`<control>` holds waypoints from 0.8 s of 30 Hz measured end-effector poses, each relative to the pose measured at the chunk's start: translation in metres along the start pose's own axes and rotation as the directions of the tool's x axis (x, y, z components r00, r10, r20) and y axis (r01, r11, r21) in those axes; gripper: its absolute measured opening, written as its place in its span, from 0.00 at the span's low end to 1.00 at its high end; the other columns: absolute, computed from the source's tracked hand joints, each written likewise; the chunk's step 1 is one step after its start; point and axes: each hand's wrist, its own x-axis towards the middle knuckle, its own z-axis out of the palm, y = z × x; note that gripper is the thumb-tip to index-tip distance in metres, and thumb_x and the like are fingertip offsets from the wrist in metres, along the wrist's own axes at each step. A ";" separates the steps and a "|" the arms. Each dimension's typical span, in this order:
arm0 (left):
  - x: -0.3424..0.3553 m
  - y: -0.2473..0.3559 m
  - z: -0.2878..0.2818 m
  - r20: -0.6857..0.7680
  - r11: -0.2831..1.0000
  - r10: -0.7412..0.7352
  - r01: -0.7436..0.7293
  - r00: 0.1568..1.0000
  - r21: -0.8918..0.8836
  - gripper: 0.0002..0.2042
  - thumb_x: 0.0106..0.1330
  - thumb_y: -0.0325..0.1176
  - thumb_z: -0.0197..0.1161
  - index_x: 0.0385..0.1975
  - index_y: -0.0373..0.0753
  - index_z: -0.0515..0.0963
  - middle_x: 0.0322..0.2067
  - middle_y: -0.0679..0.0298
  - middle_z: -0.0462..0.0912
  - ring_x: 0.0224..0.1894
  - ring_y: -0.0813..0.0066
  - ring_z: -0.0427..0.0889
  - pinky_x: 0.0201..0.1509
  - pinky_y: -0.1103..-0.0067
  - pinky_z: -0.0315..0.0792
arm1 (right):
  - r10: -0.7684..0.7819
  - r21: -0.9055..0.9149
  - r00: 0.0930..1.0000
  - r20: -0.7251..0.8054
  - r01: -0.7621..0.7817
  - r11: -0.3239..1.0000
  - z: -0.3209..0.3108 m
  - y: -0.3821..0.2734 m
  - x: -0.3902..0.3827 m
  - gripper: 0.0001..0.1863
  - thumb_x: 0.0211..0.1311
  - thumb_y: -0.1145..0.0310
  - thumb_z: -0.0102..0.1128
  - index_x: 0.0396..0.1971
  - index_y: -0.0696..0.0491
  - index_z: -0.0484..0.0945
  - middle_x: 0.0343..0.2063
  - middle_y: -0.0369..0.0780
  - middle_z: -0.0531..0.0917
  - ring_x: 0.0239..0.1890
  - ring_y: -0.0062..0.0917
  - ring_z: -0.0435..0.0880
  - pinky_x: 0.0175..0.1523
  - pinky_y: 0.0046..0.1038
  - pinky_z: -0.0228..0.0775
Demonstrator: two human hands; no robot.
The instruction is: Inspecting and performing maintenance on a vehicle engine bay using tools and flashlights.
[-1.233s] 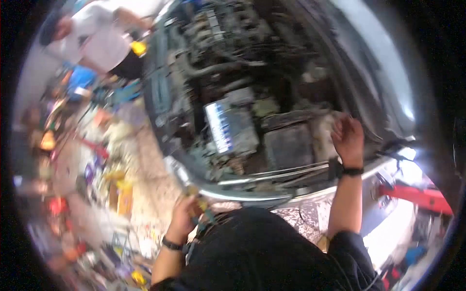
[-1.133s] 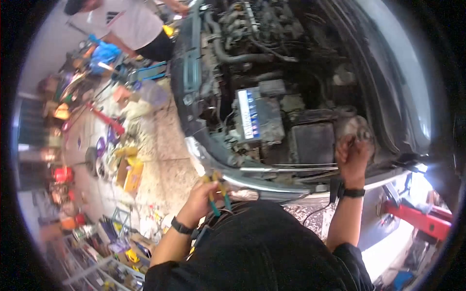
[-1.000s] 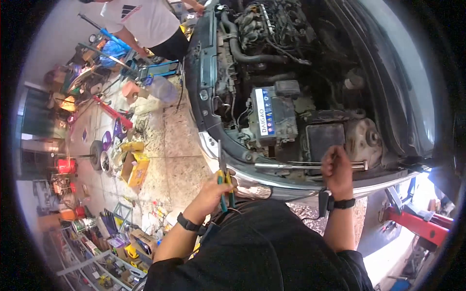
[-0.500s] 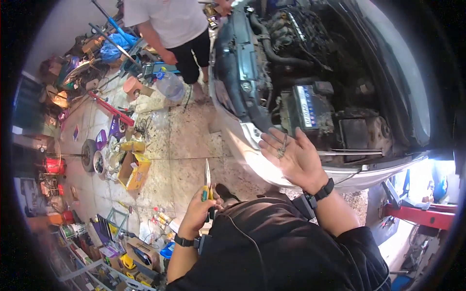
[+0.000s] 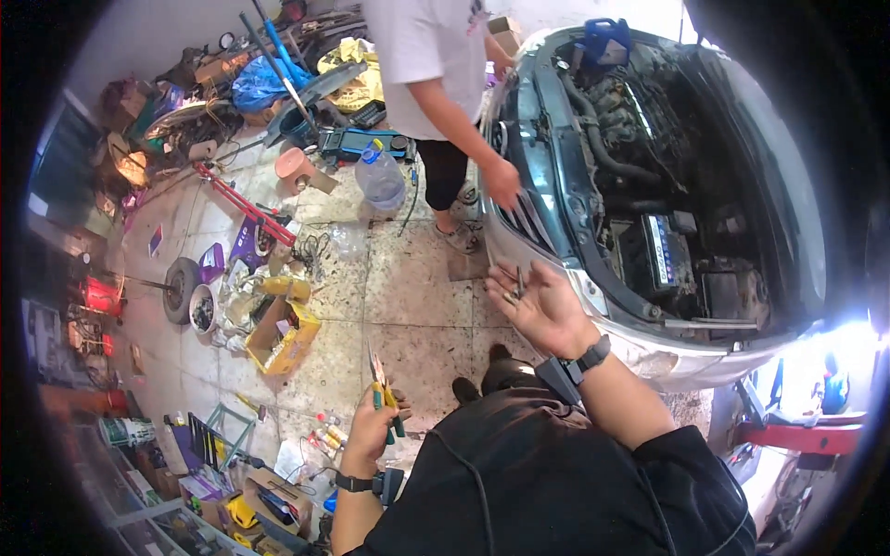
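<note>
My left hand (image 5: 369, 426) grips long-nosed pliers (image 5: 380, 387) with yellow and green handles, jaws upward, low in the middle of the view. My right hand (image 5: 547, 315) is turned palm up with fingers slightly curled, holding small metal pieces (image 5: 515, 289) whose exact kind I cannot make out. It is just left of the front corner of the open car bonnet bay (image 5: 630, 120). In the bay are a battery (image 5: 654, 250), hoses and the engine, with a long metal bar (image 5: 709, 322) lying along the near edge.
A co-worker (image 5: 426, 74) stands at the car's front, a hand lowered beside it. Tools, a water jug (image 5: 378, 185), a yellow box (image 5: 283, 343), a red stand (image 5: 246, 208) and a wheel (image 5: 181, 290) lie on the tiled floor (image 5: 408, 306). A red lift arm (image 5: 793, 435) is at right.
My right hand has left the bay's near edge and turned palm up, showing small metal pieces. The view has swung leftward, and the co-worker now stands nearer the centre.
</note>
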 end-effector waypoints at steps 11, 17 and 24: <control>0.097 0.028 -0.070 -0.076 0.952 -0.141 0.156 0.987 0.262 0.22 0.62 0.23 0.56 0.57 0.34 0.65 0.33 0.63 0.75 0.32 0.75 0.79 0.39 0.77 0.79 | 0.187 -0.519 0.977 -0.098 -0.211 0.828 -0.027 0.001 0.115 0.06 0.67 0.65 0.55 0.34 0.51 0.73 0.22 0.32 0.71 0.24 0.18 0.67 0.28 0.21 0.58; 0.166 0.081 -0.102 -0.337 0.883 -0.206 0.323 0.919 0.339 0.21 0.60 0.27 0.59 0.54 0.33 0.67 0.30 0.64 0.74 0.29 0.76 0.77 0.32 0.78 0.76 | 0.150 -0.596 0.981 -0.122 -0.194 0.779 0.040 -0.046 0.210 0.07 0.64 0.66 0.60 0.31 0.50 0.72 0.22 0.31 0.72 0.23 0.17 0.69 0.27 0.19 0.58; 0.256 0.133 -0.125 -0.388 0.955 -0.105 0.202 0.916 0.218 0.17 0.59 0.27 0.57 0.49 0.33 0.68 0.25 0.65 0.74 0.25 0.77 0.75 0.26 0.78 0.72 | 0.187 -0.532 0.970 -0.153 -0.240 0.812 0.132 -0.065 0.310 0.14 0.68 0.56 0.56 0.26 0.48 0.72 0.26 0.35 0.77 0.26 0.23 0.75 0.30 0.24 0.69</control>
